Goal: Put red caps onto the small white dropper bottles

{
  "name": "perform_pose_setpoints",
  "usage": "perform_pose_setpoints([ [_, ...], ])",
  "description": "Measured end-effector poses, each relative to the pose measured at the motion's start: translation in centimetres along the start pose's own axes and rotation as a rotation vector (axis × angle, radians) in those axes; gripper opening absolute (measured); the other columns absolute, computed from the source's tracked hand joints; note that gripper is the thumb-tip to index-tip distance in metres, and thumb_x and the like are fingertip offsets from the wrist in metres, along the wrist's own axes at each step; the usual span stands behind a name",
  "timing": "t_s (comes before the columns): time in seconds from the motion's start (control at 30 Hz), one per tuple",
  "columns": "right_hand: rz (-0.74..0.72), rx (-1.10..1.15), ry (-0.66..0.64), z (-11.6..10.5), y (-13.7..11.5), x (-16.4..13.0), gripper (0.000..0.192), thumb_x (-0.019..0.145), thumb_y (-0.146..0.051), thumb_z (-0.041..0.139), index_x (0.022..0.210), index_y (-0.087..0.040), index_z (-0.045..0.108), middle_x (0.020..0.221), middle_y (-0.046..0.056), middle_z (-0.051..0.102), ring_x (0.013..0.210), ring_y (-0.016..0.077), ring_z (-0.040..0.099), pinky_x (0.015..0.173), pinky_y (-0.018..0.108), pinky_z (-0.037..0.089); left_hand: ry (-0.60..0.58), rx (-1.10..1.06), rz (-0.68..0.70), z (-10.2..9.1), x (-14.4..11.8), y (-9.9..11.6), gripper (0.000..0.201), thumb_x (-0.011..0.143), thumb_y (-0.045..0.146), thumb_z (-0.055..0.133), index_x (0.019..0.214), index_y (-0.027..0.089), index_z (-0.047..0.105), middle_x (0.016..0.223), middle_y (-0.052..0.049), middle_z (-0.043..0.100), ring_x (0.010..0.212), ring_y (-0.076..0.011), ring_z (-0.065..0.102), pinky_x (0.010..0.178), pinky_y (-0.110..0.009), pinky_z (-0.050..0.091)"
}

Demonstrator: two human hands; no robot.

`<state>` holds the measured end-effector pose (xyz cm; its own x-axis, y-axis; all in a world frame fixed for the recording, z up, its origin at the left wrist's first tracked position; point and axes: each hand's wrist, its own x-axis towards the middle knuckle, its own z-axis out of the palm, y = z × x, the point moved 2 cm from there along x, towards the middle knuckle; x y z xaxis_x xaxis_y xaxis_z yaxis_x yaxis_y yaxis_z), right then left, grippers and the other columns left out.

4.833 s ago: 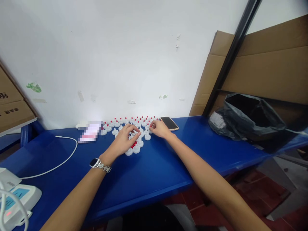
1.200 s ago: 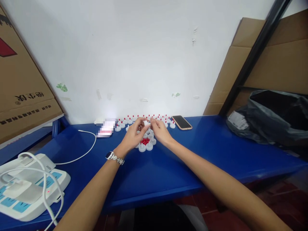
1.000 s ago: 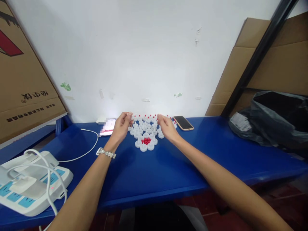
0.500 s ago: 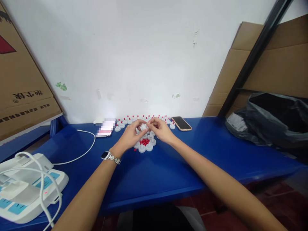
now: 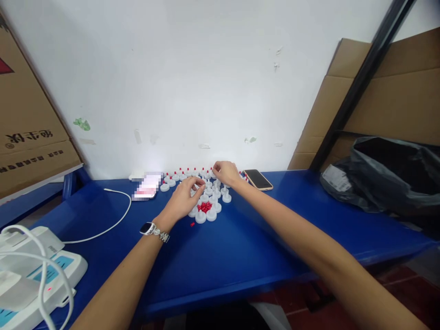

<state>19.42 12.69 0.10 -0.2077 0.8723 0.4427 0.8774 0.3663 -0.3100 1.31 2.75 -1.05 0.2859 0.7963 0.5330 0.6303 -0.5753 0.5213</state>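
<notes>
My left hand (image 5: 187,195) hovers at the left side of a cluster of white nozzle caps (image 5: 211,214), its thumb and fingers curved and apart, with nothing visible between them. Farther back, my right hand (image 5: 225,173) reaches to the rows near the wall, fingertips pinched together; whatever they hold is hidden. Several white caps there carry small red tips (image 5: 180,170). The nearer caps have bare white spouts and ring a small pile of loose red tips (image 5: 205,207). A single red tip (image 5: 192,224) lies apart in front of the cluster.
A phone (image 5: 258,179) lies to the right on the blue table (image 5: 233,256), another phone (image 5: 147,185) to the left. A white power strip (image 5: 65,270) with cables sits at left front. Black plastic bags (image 5: 378,178) and cardboard (image 5: 316,114) are at the right.
My hands were together over the caps around a white piece. They have parted: the right has moved back toward the red-tipped rows, the left slightly left and nearer. The view shifted slightly.
</notes>
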Motion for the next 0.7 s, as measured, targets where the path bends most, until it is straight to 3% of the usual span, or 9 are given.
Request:
perform_pose_setpoints([
  [0.2,-0.009,-0.166,-0.146,2.4,-0.4,0.8,0.021,0.086,-0.027,0.053,0.086,-0.019,0.073,0.093,0.011,0.075,0.096,0.025,0.064,0.095,0.04,0.034,0.006,0.015,-0.01,-0.1,0.0,-0.5,0.022,0.094,0.038,0.048,0.1,0.022,0.063,0.101,-0.005,0.067,0.085,-0.0204,0.061,0.074,-0.036,0.048],
  [0.43,0.038,-0.206,-0.076,2.7,-0.7,2.8,0.033,0.085,-0.043,0.057,0.102,-0.017,0.07,0.103,0.015,0.072,0.11,0.0307,0.057,0.098,0.045,0.031,0.022,0.021,-0.007,0.0,0.1,-0.9,0.022,0.094,0.037,0.048,0.099,0.022,0.063,0.101,-0.005,0.066,0.087,-0.0208,0.061,0.073,-0.035,0.049],
  [0.57,0.009,-0.209,-0.14,3.1,-1.4,3.9,0.021,0.084,-0.031,0.058,0.089,-0.016,0.072,0.098,0.015,0.073,0.11,0.0303,0.058,0.098,0.044,0.031,0.02,0.02,-0.009,0.0,0.0,-1.2,0.021,0.095,0.037,0.049,0.1,0.022,0.062,0.101,-0.005,0.065,0.088,-0.0207,0.061,0.075,-0.036,0.05],
  [0.7,0.035,-0.043,-0.024,2.0,-2.1,2.9,0.019,0.087,-0.027,0.052,0.087,-0.017,0.069,0.094,0.01,0.073,0.101,0.0254,0.062,0.094,0.04,0.037,0.061,0.026,-0.009,-0.2,-0.2,-1.3,0.025,0.094,0.037,0.05,0.111,0.022,0.059,0.11,-0.007,0.06,0.093,-0.0209,0.06,0.078,-0.036,0.051],
])
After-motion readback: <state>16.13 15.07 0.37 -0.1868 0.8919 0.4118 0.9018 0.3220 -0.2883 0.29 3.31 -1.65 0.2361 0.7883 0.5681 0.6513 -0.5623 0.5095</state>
